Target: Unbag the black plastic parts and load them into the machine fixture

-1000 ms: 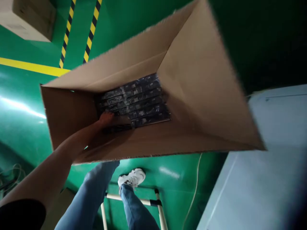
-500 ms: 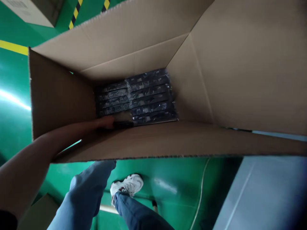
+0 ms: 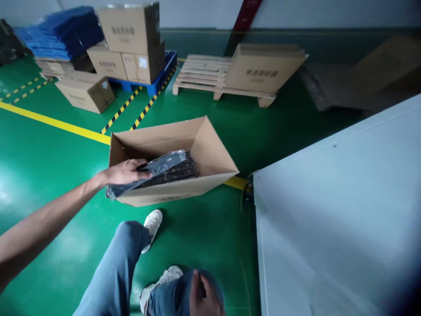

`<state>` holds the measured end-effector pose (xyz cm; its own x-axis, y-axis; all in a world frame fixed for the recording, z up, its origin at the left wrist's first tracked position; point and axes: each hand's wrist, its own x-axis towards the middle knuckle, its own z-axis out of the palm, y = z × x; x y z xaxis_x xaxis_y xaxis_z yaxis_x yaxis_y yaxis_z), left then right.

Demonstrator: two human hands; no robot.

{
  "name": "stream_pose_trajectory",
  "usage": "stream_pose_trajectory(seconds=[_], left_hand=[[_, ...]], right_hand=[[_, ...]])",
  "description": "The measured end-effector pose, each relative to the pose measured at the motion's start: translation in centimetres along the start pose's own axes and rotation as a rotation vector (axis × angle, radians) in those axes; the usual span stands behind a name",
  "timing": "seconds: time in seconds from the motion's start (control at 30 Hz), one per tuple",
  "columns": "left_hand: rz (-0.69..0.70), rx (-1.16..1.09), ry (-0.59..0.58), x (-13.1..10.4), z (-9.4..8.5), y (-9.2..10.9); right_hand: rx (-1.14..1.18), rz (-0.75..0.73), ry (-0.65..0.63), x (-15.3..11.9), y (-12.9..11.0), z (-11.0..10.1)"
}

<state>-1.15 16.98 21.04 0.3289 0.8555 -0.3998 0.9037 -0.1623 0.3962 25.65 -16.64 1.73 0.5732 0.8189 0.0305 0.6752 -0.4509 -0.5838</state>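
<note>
Head view, from the nearest thing outward: my right hand (image 3: 204, 295) rests at the bottom edge of the frame on my right knee (image 3: 184, 289), fingers curled loosely on the denim, gripping nothing. My white shoes (image 3: 151, 223) stand on the green floor (image 3: 49, 175) just in front of it, the left foot planted close to the open carton (image 3: 210, 153).

My left arm stretches forward and to the left across the frame, nearly straight, and my left hand (image 3: 123, 172) is closed palm-down on the plastic-wrapped dark pack (image 3: 154, 169). The thumb side faces the box and the fingers wrap over the pack's upper face. The pack is long and flat. Its long axis runs from lower left to upper right: the near end sticks out past the carton's left wall, and the far end lies above the other dark packs (image 3: 179, 172) stacked inside. So the pack is ahead and to the left of me, much closer to the left hand than to the right, which is well apart from it.

To my right stands the pale grey desk (image 3: 329, 210), its corner near the carton. Farther off are a wooden pallet (image 3: 200, 72) carrying a closed box (image 3: 263, 68), and stacked boxes (image 3: 131, 39) on a blue pallet.
</note>
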Motion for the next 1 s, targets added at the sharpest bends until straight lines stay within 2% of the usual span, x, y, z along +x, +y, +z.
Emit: stream_pose_trajectory(seconds=[0.07,0.13,0.2,0.23,0.3,0.4,0.5,0.6,0.73,0.87,0.93,1.0], left_hand=[[-0.001,-0.375,0.104,-6.2,0.8,0.7],[-0.014,-0.678,0.034,-12.0,3.3,1.5],[-0.028,-0.879,-0.081,-17.1,6.7,2.4],[-0.044,-0.957,-0.125,-19.3,8.5,2.9],[-0.06,-1.103,-0.175,-23.0,11.7,4.1],[-0.001,-1.235,-0.146,-27.1,15.3,5.4],[0.069,-1.219,-0.069,-29.7,17.4,5.9],[0.135,-1.119,0.008,-31.1,18.5,5.7],[0.237,-0.965,0.067,-32.2,19.1,5.2],[0.423,-0.749,0.135,-32.7,19.4,4.8],[0.5,-0.571,0.203,-32.9,19.5,4.7],[0.55,-0.368,0.323,-32.9,19.5,4.6]], right_hand=[[0.231,0.006,-0.082,0.6,-2.7,-0.7],[0.488,0.019,-0.177,0.4,-6.3,-2.0],[0.648,-0.007,-0.237,-0.6,-10.2,-3.9],[0.696,-0.021,-0.231,-1.4,-12.0,-5.0],[0.759,-0.046,-0.141,-3.0,-15.0,-7.1],[0.795,-0.085,-0.025,-5.2,-17.3,-9.6],[0.805,-0.072,-0.035,-6.7,-17.7,-11.0],[0.807,-0.034,-0.034,-7.8,-17.2,-11.7],[0.809,0.006,0.016,-8.7,-16.4,-12.2],[0.843,0.057,0.098,-8.7,-15.8,-13.0],[0.858,0.036,0.177,-8.5,-15.4,-13.7],[0.892,0.007,0.194,-8.3,-14.9,-14.3]])
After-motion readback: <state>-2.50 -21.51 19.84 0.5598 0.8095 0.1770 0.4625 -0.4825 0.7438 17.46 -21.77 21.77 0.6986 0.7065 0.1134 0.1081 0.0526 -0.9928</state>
